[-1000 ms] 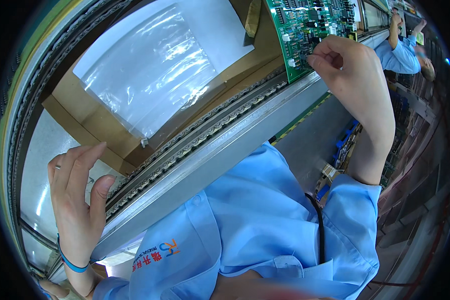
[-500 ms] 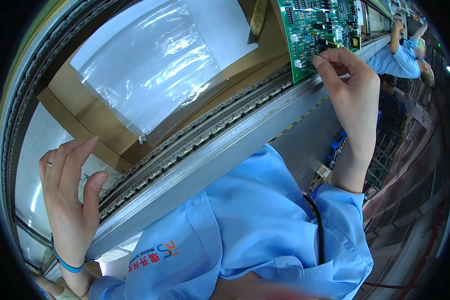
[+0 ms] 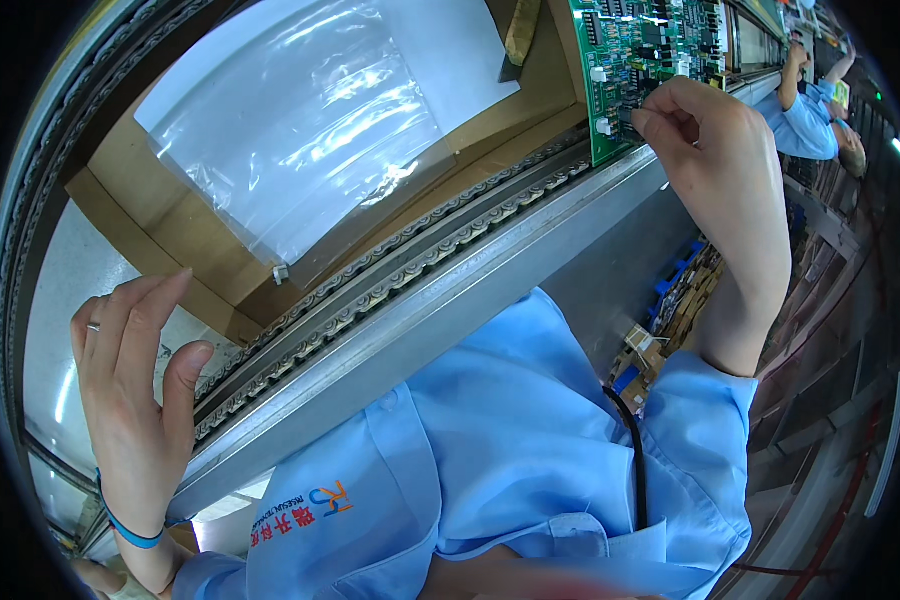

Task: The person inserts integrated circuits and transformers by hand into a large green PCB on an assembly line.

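My right hand (image 3: 705,125) is at the near edge of a green circuit board (image 3: 610,75) crowded with small components. Its thumb and forefinger are pinched at a part on the board; what lies between the fingertips is too hidden to name. The board sits on the chain rail at the upper right. Off to the left, my left hand (image 3: 135,375) hovers over the rail, thumb and fingers apart, holding nothing. Nearest to it is a shallow cardboard box (image 3: 160,225) with a clear plastic bag (image 3: 300,130) inside.
A metal conveyor rail with a chain (image 3: 420,265) runs diagonally in front of me. White paper (image 3: 450,60) and a yellowish-handled tool with a dark blade (image 3: 520,35) lie in the box, and a small white connector (image 3: 281,273) near its edge. Another person (image 3: 805,125) in blue is at the far right.
My right wrist and elbow have swung outward to the right, while the fingertips stay pinched at the board. My left hand keeps nearly the same pose.
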Demonstrator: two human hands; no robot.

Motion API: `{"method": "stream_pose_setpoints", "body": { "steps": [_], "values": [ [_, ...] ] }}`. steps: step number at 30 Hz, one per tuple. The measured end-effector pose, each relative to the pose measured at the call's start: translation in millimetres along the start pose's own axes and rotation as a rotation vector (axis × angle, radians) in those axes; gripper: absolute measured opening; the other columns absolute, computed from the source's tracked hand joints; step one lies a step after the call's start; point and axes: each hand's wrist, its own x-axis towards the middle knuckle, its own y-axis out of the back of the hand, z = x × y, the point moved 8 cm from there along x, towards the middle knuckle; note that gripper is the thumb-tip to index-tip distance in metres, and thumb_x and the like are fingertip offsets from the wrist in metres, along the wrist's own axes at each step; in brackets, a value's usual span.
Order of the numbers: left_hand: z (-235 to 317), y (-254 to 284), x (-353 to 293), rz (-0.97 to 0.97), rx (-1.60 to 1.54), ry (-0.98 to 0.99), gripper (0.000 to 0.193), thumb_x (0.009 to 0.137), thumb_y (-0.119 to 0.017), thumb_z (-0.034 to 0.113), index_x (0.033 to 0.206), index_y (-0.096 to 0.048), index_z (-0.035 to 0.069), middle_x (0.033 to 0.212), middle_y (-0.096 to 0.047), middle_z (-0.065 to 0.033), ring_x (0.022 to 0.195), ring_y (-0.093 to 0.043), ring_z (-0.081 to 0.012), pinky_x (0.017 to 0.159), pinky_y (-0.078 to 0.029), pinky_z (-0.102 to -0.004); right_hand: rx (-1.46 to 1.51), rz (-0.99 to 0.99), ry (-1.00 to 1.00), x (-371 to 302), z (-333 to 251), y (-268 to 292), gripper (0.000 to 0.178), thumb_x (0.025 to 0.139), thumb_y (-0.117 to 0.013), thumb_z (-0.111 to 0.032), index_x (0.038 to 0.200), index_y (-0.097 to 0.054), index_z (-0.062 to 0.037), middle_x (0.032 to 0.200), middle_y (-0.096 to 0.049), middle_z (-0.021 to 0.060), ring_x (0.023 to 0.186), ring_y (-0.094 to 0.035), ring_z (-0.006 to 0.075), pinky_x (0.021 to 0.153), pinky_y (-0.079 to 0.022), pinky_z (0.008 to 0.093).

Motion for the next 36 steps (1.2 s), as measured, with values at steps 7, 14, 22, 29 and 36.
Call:
{"method": "stream_pose_setpoints", "body": {
  "steps": [7, 14, 22, 29, 36],
  "values": [
    [1, -1, 2, -0.009, 0.018, 0.004, 0.039, 0.088, -0.067, 0.021, 0.122, -0.063, 0.002, 0.112, -0.061, -0.0138, 0.100, -0.053, -0.0341, 0.093, -0.042, -0.0436, 0.052, -0.008, 0.024, 2, 6, 1, 0.009, 0.083, -0.068, -0.011, 0.081, -0.068, -0.0016, 0.066, -0.061, 0.0156, 0.063, -0.061, 0.0343, 0.060, -0.048, 0.0408],
    [-1, -3, 3, -0.017, 0.032, 0.006, 0.039, 0.088, -0.067, 0.021, 0.122, -0.063, 0.002, 0.113, -0.061, -0.0141, 0.100, -0.053, -0.0342, 0.092, -0.042, -0.0433, 0.026, -0.014, 0.048, 4, 2, 0, 0.009, 0.084, -0.067, -0.010, 0.082, -0.069, -0.0023, 0.067, -0.063, 0.0153, 0.063, -0.063, 0.0329, 0.060, -0.049, 0.0406],
    [2, -3, 0, -0.010, 0.039, -0.019, 0.039, 0.088, -0.067, 0.020, 0.122, -0.063, 0.001, 0.114, -0.061, -0.0138, 0.101, -0.053, -0.0337, 0.092, -0.042, -0.0435, 0.058, 0.065, -0.003, -7, 12, -4, 0.010, 0.087, -0.068, -0.014, 0.085, -0.069, -0.0038, 0.071, -0.066, 0.0148, 0.067, -0.066, 0.0325, 0.060, -0.050, 0.0405],
    [-1, -2, 1, -0.008, 0.039, 0.009, 0.038, 0.088, -0.067, 0.017, 0.123, -0.062, 0.002, 0.115, -0.061, -0.0135, 0.101, -0.052, -0.0341, 0.091, -0.044, -0.0424, 0.264, 0.045, -0.114, -10, 30, -12, 0.014, 0.088, -0.072, -0.018, 0.089, -0.070, -0.0038, 0.069, -0.066, 0.0117, 0.062, -0.065, 0.0244, 0.057, -0.048, 0.0341],
    [-1, 0, 4, 0.008, 0.047, 0.017, 0.038, 0.087, -0.068, 0.016, 0.123, -0.063, 0.002, 0.115, -0.060, -0.0127, 0.101, -0.051, -0.0336, 0.090, -0.044, -0.0428, 0.262, 0.077, -0.129, -16, 28, -8, 0.015, 0.087, -0.072, -0.018, 0.089, -0.073, -0.0034, 0.070, -0.068, 0.0115, 0.060, -0.065, 0.0236, 0.057, -0.049, 0.0320]
  ]
}}
